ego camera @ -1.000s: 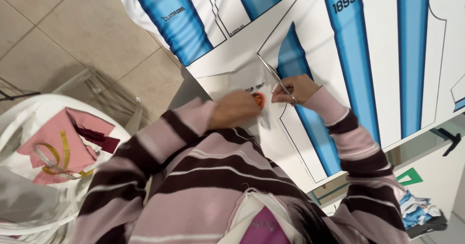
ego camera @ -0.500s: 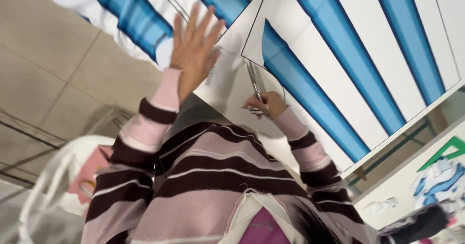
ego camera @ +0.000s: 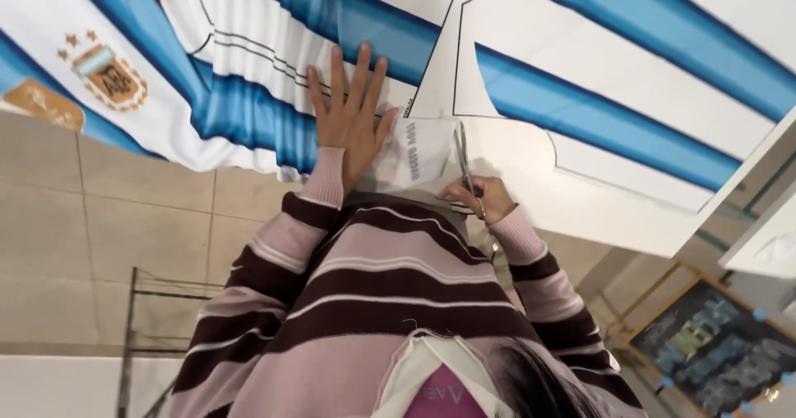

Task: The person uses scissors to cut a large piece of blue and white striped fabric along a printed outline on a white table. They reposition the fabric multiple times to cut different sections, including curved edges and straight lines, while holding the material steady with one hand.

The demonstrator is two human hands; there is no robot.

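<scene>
the right hand is closed round scissors, blades pointing away up the printed blue-and-white striped fabric. just left of the scissors, the left hand lies flat, fingers spread, pinning that fabric.

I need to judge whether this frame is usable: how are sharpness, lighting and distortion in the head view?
Head view: even, soft light with no glare; left hand and scissors in the right hand are sharp; striped fabric lines bow from wide-angle distortion; the sweater near the lens is slightly soft.
</scene>
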